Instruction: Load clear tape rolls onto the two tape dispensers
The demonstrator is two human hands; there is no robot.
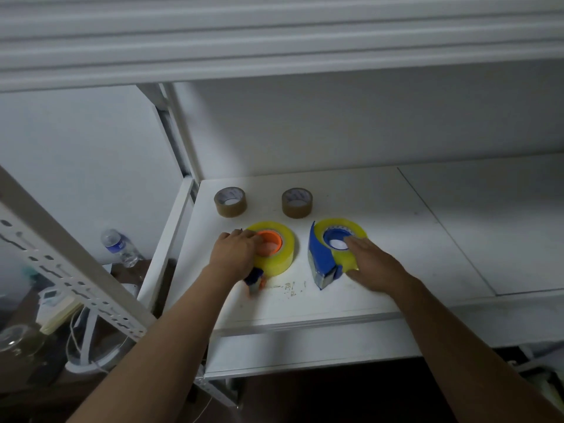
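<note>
I count two yellowish clear rolls mid-frame, one on the orange dispenser point(268, 241), one on the blue dispenser point(323, 257). My left hand point(235, 251) curls over the orange hub; my right hand point(370, 264) lies flat, fingers straight. Two brown tape rolls point(230, 202) sit behind on the white shelf point(381, 239).

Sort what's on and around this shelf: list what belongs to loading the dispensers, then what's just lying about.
Part of the job:
left clear tape roll on the orange-hubbed dispenser
right clear tape roll on the blue dispenser
left hand, right hand

Lying about:
two brown tape rolls
water bottle
</note>
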